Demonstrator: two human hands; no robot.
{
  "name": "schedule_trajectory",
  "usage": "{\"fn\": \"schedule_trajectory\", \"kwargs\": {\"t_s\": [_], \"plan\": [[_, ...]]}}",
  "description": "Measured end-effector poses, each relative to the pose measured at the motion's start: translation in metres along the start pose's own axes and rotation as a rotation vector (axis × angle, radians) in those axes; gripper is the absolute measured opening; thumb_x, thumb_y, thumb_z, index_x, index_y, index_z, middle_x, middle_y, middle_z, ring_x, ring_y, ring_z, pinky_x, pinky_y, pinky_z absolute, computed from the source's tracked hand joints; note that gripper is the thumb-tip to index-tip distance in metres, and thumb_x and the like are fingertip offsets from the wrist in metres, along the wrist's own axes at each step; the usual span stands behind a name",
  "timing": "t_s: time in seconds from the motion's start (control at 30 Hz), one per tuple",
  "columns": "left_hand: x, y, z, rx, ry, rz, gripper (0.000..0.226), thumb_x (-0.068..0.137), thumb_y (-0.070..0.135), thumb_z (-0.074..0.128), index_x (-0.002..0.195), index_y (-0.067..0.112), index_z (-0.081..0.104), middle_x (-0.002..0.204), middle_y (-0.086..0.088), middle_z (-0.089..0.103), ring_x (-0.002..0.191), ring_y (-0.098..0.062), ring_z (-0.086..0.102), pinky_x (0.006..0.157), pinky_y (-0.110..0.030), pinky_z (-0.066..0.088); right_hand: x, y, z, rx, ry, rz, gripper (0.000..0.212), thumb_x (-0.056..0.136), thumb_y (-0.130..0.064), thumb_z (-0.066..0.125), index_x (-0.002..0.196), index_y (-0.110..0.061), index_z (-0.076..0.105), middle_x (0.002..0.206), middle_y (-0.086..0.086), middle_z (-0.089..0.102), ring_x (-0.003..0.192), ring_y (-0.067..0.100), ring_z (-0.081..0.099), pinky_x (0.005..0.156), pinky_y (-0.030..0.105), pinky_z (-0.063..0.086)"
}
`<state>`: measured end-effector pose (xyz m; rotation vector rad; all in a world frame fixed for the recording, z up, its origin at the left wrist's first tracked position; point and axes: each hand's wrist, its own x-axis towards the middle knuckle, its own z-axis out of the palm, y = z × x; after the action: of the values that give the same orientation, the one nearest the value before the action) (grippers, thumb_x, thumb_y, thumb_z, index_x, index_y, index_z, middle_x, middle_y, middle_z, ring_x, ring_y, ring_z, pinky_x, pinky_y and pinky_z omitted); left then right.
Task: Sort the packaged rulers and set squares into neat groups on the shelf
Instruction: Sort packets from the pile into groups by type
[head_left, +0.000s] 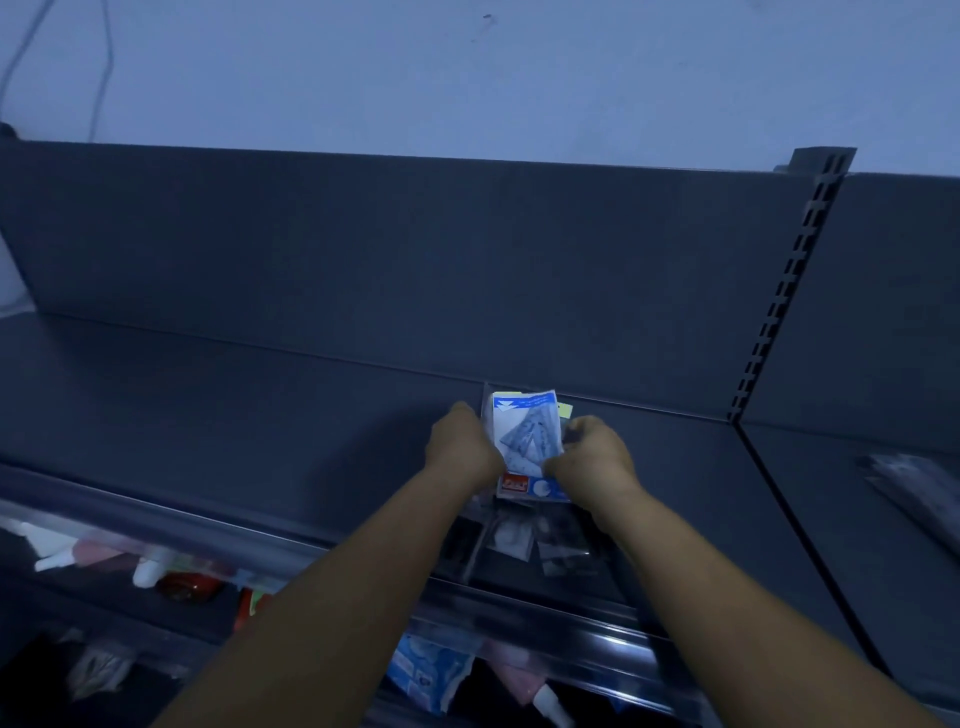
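Matt grey metal shelf (260, 395), glossy plastic-wrapped set square pack (524, 431)

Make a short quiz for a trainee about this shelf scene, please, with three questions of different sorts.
1. True or false: only one hand holds the set-square pack.
2. Where do the loose clear packets lie? A) nearer the person than the pack B) behind it
3. Fill in: the slotted upright stands to the pack's ____.

Key: 1 false, the left hand and right hand both grip it; 2 A; 3 right.
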<state>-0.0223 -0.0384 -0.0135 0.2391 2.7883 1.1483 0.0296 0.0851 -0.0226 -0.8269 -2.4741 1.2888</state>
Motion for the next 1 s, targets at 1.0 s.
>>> {"fn": "schedule_trajectory", "kwargs": {"t_s": [1.0], "plan": [[-0.057,0.125,0.086,-0.703,-0.354,0.165,0.017,0.081,0.001,0.069,0.093,0.013,0.064,0.072,-0.006,0.065,0.056,-0.014,0.055,0.054,-0.024,0.049,-0.041,0.078,-0.187,0.377,0.435,-0.103,0.036,0.079,-0.002,0.063,0.089,-0.034,0.050,0.089,0.003,0.071,0.076,0.024,0.071,0.070,0.046,0.059]]}}
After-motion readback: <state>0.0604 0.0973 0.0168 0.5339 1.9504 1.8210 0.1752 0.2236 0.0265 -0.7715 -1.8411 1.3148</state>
